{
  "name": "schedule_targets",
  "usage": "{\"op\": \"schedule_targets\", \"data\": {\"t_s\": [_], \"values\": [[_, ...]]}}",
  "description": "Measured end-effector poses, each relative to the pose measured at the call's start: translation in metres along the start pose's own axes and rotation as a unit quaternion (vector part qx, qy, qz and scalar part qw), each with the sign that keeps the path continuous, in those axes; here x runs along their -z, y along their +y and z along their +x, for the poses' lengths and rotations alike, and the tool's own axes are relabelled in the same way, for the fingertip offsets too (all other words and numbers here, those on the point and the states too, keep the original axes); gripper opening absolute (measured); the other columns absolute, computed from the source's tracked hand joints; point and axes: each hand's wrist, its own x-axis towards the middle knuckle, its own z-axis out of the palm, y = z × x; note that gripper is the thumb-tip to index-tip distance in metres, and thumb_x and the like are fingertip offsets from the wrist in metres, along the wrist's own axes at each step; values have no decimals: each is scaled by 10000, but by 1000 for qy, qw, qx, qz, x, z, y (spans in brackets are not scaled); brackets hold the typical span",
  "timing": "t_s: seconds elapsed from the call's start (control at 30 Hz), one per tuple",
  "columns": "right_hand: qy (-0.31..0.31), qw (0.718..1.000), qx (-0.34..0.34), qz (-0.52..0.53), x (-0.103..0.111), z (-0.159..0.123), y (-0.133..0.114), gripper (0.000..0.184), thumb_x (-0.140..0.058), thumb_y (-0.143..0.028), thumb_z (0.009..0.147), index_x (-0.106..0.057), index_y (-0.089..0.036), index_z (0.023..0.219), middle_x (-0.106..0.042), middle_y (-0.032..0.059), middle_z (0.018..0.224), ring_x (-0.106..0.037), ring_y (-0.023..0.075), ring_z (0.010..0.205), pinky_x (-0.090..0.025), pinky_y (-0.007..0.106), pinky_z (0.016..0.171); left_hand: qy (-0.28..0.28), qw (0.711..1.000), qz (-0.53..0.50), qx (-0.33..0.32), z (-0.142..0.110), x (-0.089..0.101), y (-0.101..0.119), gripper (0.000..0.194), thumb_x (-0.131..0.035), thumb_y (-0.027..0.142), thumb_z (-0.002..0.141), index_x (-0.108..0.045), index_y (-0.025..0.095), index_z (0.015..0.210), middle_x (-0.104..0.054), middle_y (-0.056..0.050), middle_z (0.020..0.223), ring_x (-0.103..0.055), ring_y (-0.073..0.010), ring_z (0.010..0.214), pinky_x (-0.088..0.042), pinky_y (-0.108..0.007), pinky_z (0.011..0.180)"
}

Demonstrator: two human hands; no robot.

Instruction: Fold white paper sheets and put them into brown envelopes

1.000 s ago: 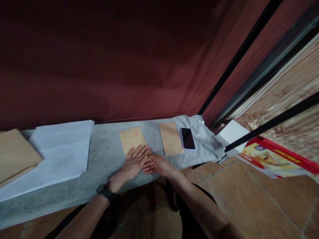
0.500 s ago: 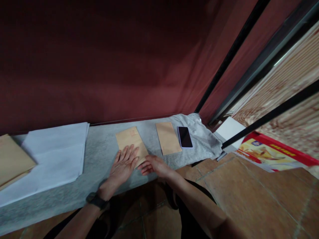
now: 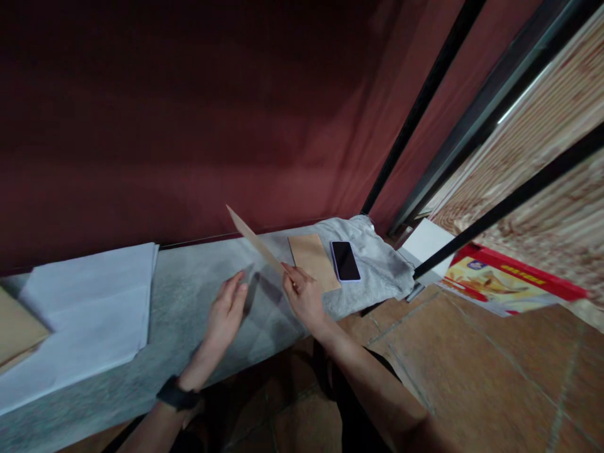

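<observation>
My right hand (image 3: pixel 302 294) pinches a tan paper envelope (image 3: pixel 257 240) by its near end. The envelope is raised off the cloth and tilted, showing nearly edge-on. To its left, my left hand (image 3: pixel 226 311) hovers over the grey cloth, fingers stretched out and nothing in them; a dark watch (image 3: pixel 178 393) is on that wrist. A second tan envelope (image 3: pixel 315 259) lies flat just behind my right hand, partly hidden by it. Beside that one rests a phone (image 3: pixel 346 260) with a dark screen and a pale case.
Grey cloth (image 3: pixel 189 277) covers the long narrow bench. White paper sheets (image 3: pixel 99 308) lie at left, with more tan envelopes (image 3: pixel 19 327) on top. A dark red wall rises behind. At right are a black bar (image 3: pixel 509 204) and a red-and-yellow box (image 3: pixel 507 283) on the tiled floor.
The envelope that lay flat under my left hand is now lifted and tilted up in my right hand. My left hand has come off it. The view has shifted slightly.
</observation>
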Motion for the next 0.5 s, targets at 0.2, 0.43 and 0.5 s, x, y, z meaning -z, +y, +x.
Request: {"op": "schedule_targets", "data": {"t_s": [0.2,0.43,0.5], "values": [[-99,975,128,-154,-8,-13,0,422,-484,-260,1019,-543,-242,1437,-545,145,1464,-610,301,1194,-504,440,1006,-179,874,-370,258,-6,-14,9,565,-561,592,882,-584,200,1289,-730,-139,1185,-726,-279,1038,-605,-454,867],[-141,958,145,-205,-34,-25,8,370,-554,-217,955,-581,-254,1322,-587,81,1406,-653,250,1098,-539,365,936,-139,867,-361,313,-6,-16,-5,262,-718,236,772,-677,216,1030,-760,-65,1135,-733,-225,1011,-618,-322,762],[-102,974,101,-175,-28,-25,5,436,-575,-247,936,-513,-271,1367,-556,70,1420,-636,244,1136,-545,360,933,-118,870,-368,306,-2,-12,-5,293,-721,190,750,-682,218,1039,-758,-54,1157,-730,-225,1033,-626,-323,783]]}}
